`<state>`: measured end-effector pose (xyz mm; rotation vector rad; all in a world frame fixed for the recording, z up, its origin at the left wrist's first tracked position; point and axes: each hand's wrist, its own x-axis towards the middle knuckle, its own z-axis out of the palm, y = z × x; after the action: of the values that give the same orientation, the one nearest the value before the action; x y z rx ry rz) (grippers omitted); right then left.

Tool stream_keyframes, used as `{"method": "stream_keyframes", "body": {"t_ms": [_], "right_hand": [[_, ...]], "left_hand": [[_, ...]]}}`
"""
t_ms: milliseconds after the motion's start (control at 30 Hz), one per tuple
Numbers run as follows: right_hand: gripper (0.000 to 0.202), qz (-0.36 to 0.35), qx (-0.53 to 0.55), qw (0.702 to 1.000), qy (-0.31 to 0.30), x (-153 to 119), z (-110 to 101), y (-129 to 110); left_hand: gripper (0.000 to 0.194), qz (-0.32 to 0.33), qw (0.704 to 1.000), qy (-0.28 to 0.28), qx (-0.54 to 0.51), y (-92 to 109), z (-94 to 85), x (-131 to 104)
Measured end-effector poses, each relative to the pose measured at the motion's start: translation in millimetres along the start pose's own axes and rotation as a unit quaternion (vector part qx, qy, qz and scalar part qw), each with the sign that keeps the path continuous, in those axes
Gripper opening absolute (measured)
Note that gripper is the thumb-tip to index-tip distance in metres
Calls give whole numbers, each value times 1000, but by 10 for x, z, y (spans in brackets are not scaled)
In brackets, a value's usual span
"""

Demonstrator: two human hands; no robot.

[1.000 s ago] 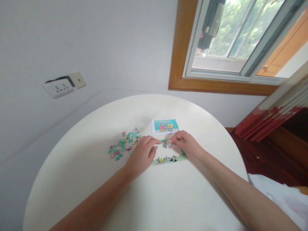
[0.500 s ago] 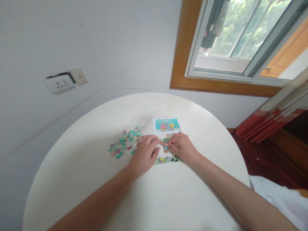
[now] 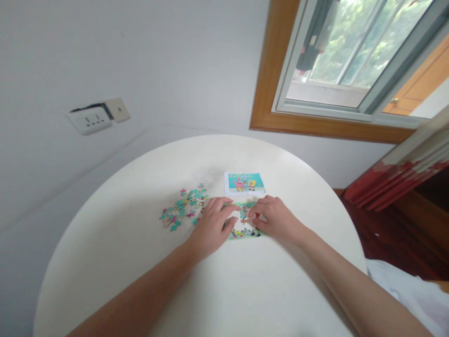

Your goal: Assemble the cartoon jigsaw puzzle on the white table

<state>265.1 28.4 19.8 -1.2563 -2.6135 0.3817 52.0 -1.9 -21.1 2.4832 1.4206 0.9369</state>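
A partly assembled jigsaw puzzle lies on the white table, with a green border and a pale gap inside it. My left hand rests over its left side, thumb and fingers spread, a fingertip touching near the upper middle. Over the right side is my right hand, fingers curled and thumb apart from the forefinger, close to a few joined pieces in the centre. No piece shows between its fingers. Loose puzzle pieces form a pile left of my left hand. Behind the puzzle lies a picture card with cartoon figures.
The round white table stands against a wall with a socket. A wood-framed window is at the upper right, with a red and white curtain beside it. White cloth shows at the lower right.
My right hand has moved slightly right, away from my left fingertips, and its thumb and forefinger have parted. More of the joined centre pieces shows. My left hand has hardly moved.
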Motion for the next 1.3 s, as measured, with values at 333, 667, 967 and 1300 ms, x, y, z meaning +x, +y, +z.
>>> {"method": "stream_keyframes", "body": {"t_ms": [333,667,967,1300], "right_hand": [[24,56,28,997,37,61,145,-44],[17,71,60,995,34,100,178,-41],[18,76,48,995,41,81,144,-58],[14,74,31,996,29,77,172,-33]], "left_hand": [[27,-5,1000,-8,20,2,10,-9],[27,2,1000,-9,17,4,7,-3],[27,-2,1000,-14,21,10,-6,-8],[27,-2,1000,-7,15,11,5,-10]]}}
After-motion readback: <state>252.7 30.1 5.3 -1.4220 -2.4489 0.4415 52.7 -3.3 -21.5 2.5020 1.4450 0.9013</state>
